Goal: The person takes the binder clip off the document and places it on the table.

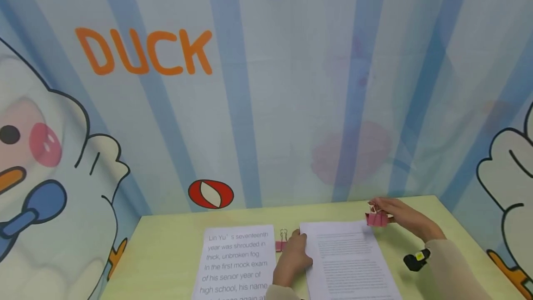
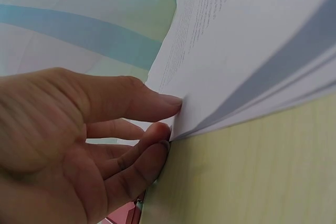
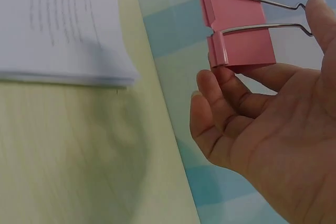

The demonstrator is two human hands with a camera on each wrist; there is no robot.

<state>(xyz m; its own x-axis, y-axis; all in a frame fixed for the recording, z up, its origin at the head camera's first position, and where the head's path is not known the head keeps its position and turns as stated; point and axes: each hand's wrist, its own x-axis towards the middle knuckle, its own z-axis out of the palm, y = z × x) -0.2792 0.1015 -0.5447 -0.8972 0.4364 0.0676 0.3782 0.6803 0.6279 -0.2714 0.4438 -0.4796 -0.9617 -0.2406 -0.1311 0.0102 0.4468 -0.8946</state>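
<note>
A stack of printed paper lies on the table in the head view. My left hand is at its left edge; in the left wrist view the thumb lies on the top sheet and the curled fingers meet the paper's edge. My right hand holds a pink binder clip above the stack's far right corner, apart from the paper. The right wrist view shows the clip's pink body and its wire handles, with the thumb at the handle ends.
Another pink binder clip stands on the table between the stack and a large-print sheet at the left. The pale yellow table ends at a cartoon-printed curtain. A black wrist device is on the right sleeve.
</note>
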